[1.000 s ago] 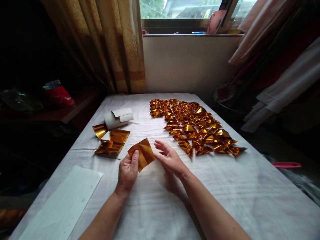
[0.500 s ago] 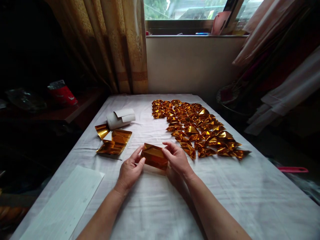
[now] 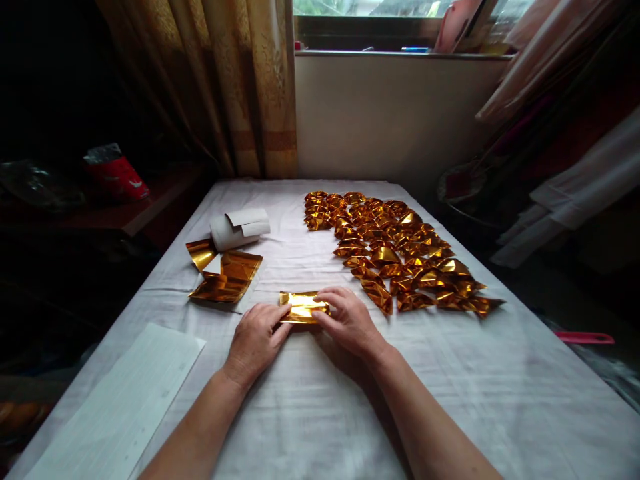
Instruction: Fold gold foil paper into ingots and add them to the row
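A flat, folded piece of gold foil paper (image 3: pixel 303 308) lies on the white cloth in front of me, bright with reflected light. My left hand (image 3: pixel 257 339) grips its left end, thumb and fingers closed at the edge. On the right end rests my right hand (image 3: pixel 347 319), its fingers closed over the foil. To the left sits a stack of gold foil sheets (image 3: pixel 241 270), partly curled. Right of my hands, many folded gold foil pieces with pointed ends (image 3: pixel 385 255) are spread in rows.
A white paper roll (image 3: pixel 240 230) lies behind the foil stack. A long pale paper sheet (image 3: pixel 125 400) is at the near left of the cloth-covered table (image 3: pixel 450 400). Curtains (image 3: pixel 250 100) hang at the back left, clothes (image 3: pixel 585 180) at the right. A pink handle (image 3: pixel 585 338) is beyond the right edge.
The foil piece has gone from raised and tilted to lying flat on the cloth, now shining. Both hands have lowered with it, and the fingers press nearer the surface. The view has tilted slightly down.
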`<state>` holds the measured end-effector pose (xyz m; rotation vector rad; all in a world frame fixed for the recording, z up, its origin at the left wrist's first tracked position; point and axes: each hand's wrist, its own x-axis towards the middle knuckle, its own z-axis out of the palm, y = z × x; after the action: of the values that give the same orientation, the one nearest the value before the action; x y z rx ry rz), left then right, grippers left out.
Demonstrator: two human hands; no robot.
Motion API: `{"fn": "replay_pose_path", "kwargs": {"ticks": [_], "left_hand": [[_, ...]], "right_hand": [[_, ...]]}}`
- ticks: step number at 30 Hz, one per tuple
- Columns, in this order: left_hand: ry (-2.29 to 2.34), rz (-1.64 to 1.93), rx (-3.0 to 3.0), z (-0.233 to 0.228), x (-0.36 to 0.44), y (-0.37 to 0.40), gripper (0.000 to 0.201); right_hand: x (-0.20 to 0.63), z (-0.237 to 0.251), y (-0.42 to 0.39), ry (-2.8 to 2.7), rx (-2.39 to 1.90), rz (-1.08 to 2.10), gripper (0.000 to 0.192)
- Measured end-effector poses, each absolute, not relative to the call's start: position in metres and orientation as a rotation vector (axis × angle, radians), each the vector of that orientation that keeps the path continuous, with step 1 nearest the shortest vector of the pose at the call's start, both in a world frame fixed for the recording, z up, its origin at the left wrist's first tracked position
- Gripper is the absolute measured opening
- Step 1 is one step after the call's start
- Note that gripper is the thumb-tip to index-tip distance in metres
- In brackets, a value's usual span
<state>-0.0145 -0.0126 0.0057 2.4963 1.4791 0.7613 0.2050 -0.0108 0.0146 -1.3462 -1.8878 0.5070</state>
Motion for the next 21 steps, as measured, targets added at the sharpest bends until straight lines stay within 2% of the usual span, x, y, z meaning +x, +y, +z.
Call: {"fn": "replay_pose_path", "kwargs": {"ticks": [3,7,14,18,21], "left_hand": [[1.467,0.742,2.503,0.007,-0.014,-0.014,0.023],[1.461,0.745,2.467,0.014,-0.015,-0.015,0.018],[1.518,0.777,2.387,0.019,-0.014,-0.015,0.017],[1.608,0.722,2.396,0.016,-0.01,-0.015,0.015],[1.697,0.681,2.422,0.015,-0.007,-0.015,0.017]], "right_hand": [[0.203,0.015,-0.016,-2.105,-1.337,0.488,0.021],[0.207,0.008,-0.013,-2.152,-1.363,0.419,0.01],[0.219,0.014,-0.01,-2.136,-1.393,0.554,0.014],[0.218,0.016,-0.01,-2.069,-1.589,0.492,0.021],[0.214,0.014,-0.01,-2.031,-1.746,0.37,0.019]]}}
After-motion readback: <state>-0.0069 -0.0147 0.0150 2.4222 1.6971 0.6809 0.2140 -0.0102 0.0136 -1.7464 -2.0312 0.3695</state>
